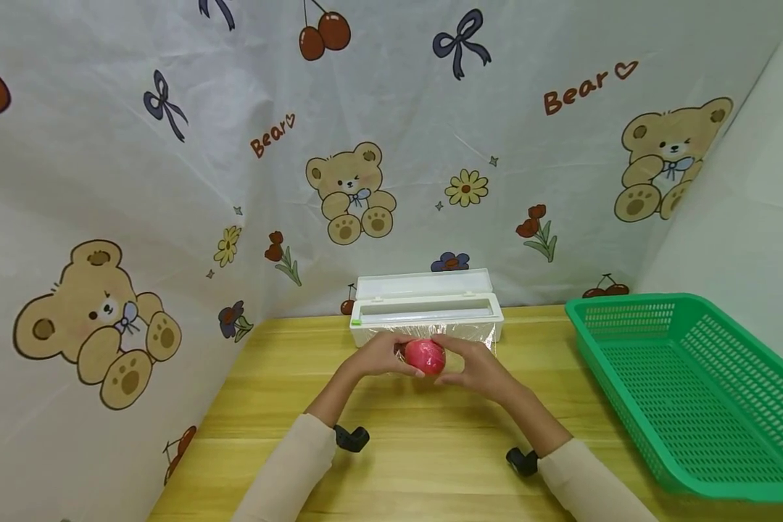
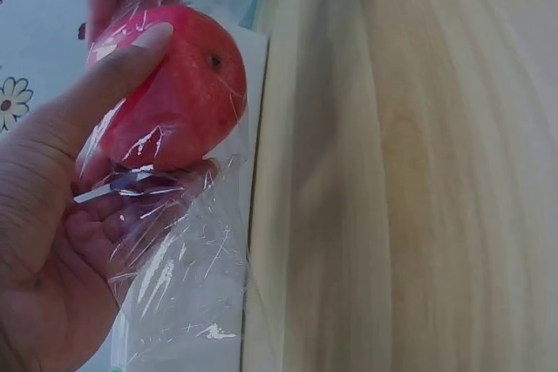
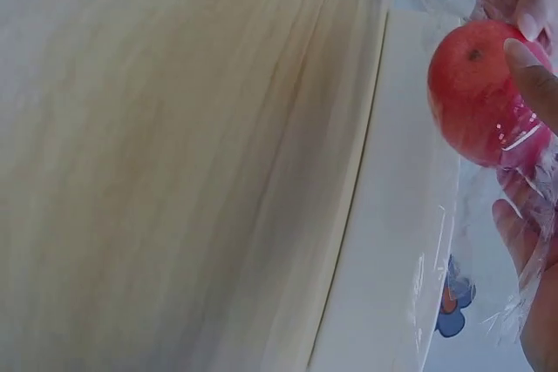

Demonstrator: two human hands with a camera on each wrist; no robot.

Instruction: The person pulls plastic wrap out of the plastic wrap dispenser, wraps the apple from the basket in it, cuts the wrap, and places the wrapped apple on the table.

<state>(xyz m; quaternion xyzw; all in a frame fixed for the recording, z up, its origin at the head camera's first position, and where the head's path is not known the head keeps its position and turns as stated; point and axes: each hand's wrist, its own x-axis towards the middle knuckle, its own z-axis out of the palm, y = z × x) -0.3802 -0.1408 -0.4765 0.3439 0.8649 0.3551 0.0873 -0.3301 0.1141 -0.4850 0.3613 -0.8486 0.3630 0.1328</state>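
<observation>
A red apple (image 1: 425, 357) is raised in front of a white cling film box, with clear cling film (image 2: 187, 276) over part of its skin. My left hand (image 1: 381, 354) holds it from the left, thumb on the near side and fingers behind. From the right my right hand (image 1: 479, 368) grips it too, its thumb (image 3: 534, 84) lying against the film-covered side. In the left wrist view, loose crinkled film trails below the apple across the left palm. The apple's small dark dimple shows bare toward the wrist cameras.
The white cling film box (image 1: 362, 337) stands at the table's back edge, its lid (image 1: 424, 284) raised and a roll inside. A green plastic basket (image 1: 639, 420) sits at the right. Behind hangs a bear-print cloth (image 1: 417, 109) over the wooden table (image 1: 424, 464).
</observation>
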